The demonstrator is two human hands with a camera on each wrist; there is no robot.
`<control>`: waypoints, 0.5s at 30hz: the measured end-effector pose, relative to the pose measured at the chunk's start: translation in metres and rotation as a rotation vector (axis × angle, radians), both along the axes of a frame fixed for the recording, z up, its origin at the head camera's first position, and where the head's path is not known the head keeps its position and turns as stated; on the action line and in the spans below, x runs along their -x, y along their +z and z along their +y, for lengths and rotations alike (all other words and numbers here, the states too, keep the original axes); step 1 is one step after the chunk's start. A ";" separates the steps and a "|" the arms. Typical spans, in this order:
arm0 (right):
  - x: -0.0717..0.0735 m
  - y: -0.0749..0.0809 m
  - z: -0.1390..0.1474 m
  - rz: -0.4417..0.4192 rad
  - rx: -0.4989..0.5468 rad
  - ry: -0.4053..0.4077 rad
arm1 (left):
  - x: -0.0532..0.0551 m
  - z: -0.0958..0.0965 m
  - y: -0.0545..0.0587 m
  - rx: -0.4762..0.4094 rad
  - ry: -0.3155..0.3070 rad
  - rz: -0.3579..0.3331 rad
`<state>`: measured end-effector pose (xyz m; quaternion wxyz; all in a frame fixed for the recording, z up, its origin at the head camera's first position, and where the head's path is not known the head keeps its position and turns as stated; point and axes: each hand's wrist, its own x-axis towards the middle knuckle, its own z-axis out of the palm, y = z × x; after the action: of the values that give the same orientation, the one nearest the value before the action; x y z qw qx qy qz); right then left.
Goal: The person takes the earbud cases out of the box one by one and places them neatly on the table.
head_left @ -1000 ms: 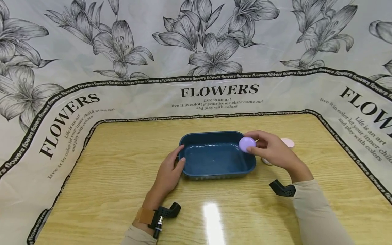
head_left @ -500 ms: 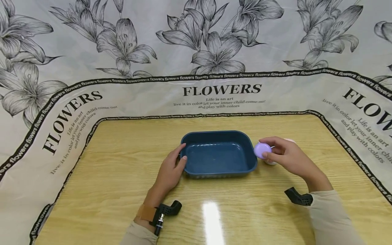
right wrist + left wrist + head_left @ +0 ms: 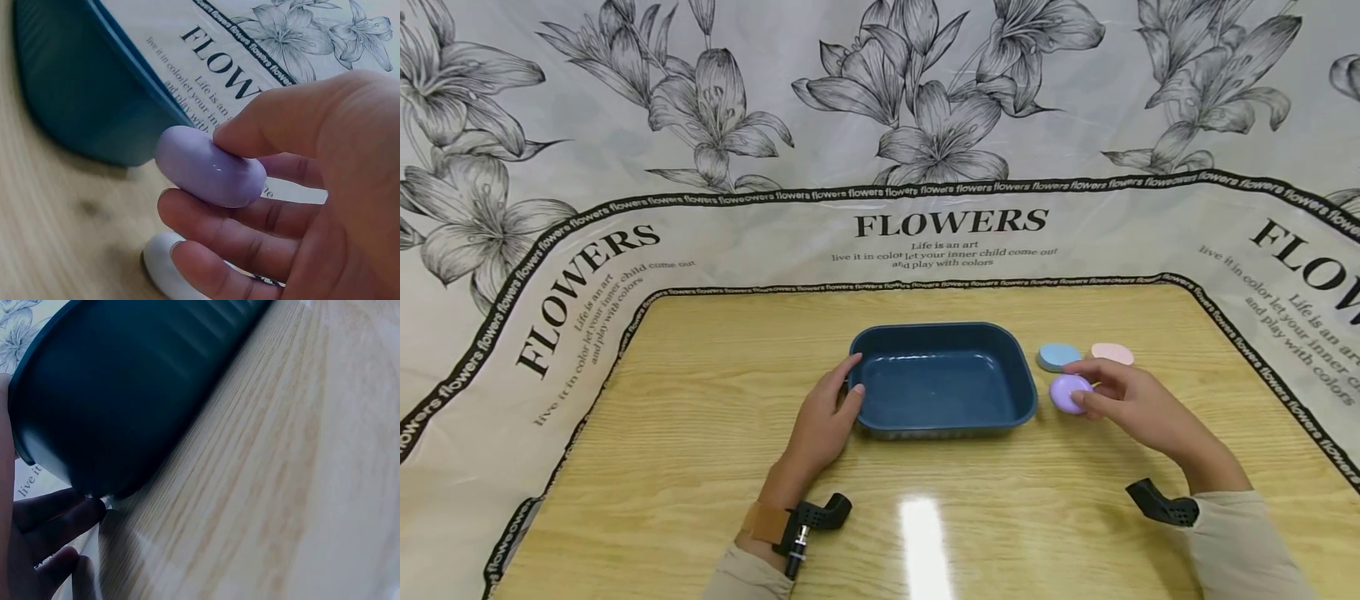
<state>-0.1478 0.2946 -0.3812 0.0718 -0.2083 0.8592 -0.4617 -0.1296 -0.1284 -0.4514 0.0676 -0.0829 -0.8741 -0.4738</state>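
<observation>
My right hand (image 3: 1123,400) pinches a smooth purple oval bar (image 3: 1070,393), like soap in shape, between thumb and fingers. It is just right of a dark blue tub (image 3: 940,427), apart from it in the head view. The right wrist view shows the thumb on top of the purple bar (image 3: 203,165) and the fingers beneath. My left hand (image 3: 823,412) holds the tub's left end, thumb over the rim; in the left wrist view its other fingers (image 3: 69,528) touch the outer wall low down. No objects show inside the tub.
A light blue oval bar (image 3: 1058,357) and a pink one (image 3: 1112,354) lie on the wood-grain table (image 3: 715,375) behind my right hand. Below the purple bar in the right wrist view is a whitish oval (image 3: 165,265), partly hidden by fingers. A flower-printed cloth (image 3: 752,242) surrounds the table.
My right hand has moved right and nearer to me with the purple bar, from over the tub's right end to beside it. The light blue bar has come into view. The left hand stays.
</observation>
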 end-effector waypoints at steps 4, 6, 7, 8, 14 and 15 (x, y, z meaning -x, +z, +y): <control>-0.005 -0.005 0.006 -0.007 0.004 0.018 | 0.000 0.002 0.000 0.002 0.000 -0.002; -0.006 -0.006 0.009 -0.009 -0.012 0.021 | 0.000 0.003 0.000 0.003 0.001 0.000; -0.007 -0.007 0.010 -0.004 -0.030 0.018 | 0.000 0.003 0.000 0.004 0.003 0.000; -0.008 -0.007 0.011 -0.002 -0.048 0.016 | 0.000 0.002 0.000 0.003 0.005 0.001; -0.011 -0.010 0.019 -0.023 -0.093 0.009 | -0.001 0.002 0.000 0.009 0.011 -0.012; -0.010 -0.011 0.021 -0.032 -0.093 0.012 | -0.001 0.002 0.000 0.010 0.012 -0.014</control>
<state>-0.1373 0.3151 -0.3922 0.0980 -0.2022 0.8773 -0.4242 -0.1285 -0.1265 -0.4512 0.0637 -0.0748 -0.8774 -0.4695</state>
